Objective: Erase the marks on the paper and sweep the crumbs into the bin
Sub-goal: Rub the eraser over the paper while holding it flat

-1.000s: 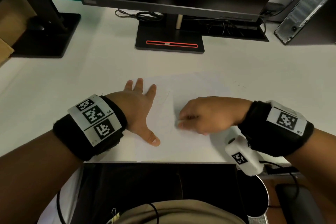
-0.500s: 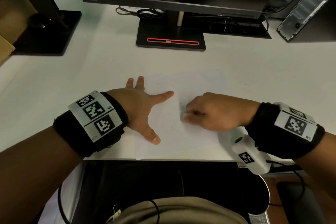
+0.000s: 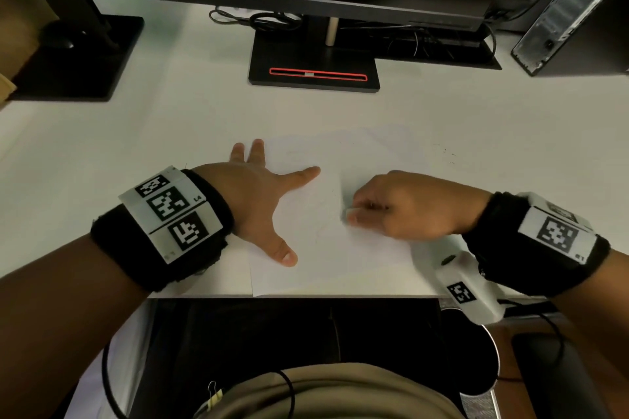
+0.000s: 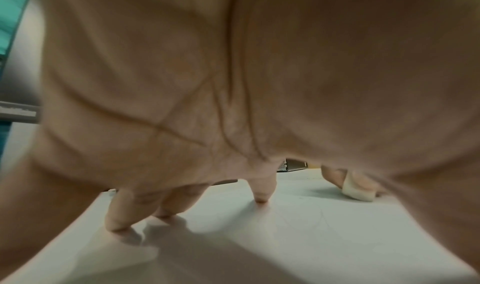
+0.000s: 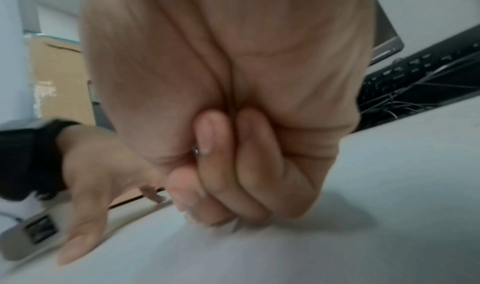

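- Near field: at the desk's near edge, below my wrists, I see a dark surface and a beige rounded shape with a thin black cable (image 3: 287,384) across it; their identity is unclear.
- Right hand (image 3: 408,206): my fingers are curled and pinch a small white block eraser (image 3: 350,213), whose lower end touches the paper; the left wrist view shows the same eraser (image 4: 357,191) clamped between thumb and fingers.
- White sheet of paper (image 3: 333,258): it lies flat on the white desk (image 3: 136,146), its near edge along the desk's near edge; the faint pencil marks (image 3: 326,214) just left of the eraser are barely legible.
- Left hand (image 3: 258,201): it is spread wide and holds nothing, its straight fingers pressing the sheet left of the eraser; the left wrist view shows the fingertips (image 4: 261,199) planted on the paper.
- Beyond the grip: dark specks (image 3: 442,150), possibly crumbs, lie on the desk past the sheet's far right corner.
- Far field: black monitor base with a red-outlined slot (image 3: 316,73), tangled black cables (image 3: 272,22), and a grey computer tower (image 3: 571,7) at far right.
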Tool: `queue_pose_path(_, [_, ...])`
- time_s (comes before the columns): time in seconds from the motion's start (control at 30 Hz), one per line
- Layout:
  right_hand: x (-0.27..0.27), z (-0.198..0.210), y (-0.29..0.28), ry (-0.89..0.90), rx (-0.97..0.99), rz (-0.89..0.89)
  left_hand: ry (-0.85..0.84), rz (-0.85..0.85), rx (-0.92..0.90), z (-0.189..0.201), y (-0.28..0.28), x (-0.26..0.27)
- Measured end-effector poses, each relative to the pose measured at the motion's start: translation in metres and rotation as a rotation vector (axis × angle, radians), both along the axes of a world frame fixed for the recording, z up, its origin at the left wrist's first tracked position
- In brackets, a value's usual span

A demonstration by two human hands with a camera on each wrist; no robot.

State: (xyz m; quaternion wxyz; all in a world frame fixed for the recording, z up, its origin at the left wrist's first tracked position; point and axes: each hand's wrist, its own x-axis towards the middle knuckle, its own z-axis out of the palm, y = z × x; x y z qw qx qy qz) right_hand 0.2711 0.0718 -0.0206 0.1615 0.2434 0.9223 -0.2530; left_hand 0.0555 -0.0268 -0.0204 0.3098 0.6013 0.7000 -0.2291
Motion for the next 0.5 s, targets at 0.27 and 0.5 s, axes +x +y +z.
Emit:
queue_pose_path(0.27, [0.005,-0.002,-0.008,0.011,-0.031,0.013,0.002,-0.002,0.008,-0.002,0.0,-0.001])
queue_pose_path(0.5, [0.008,-0.006,-0.017,0.046,-0.05,0.052,0.007,-0.006,0.009,-0.003,0.001,-0.001])
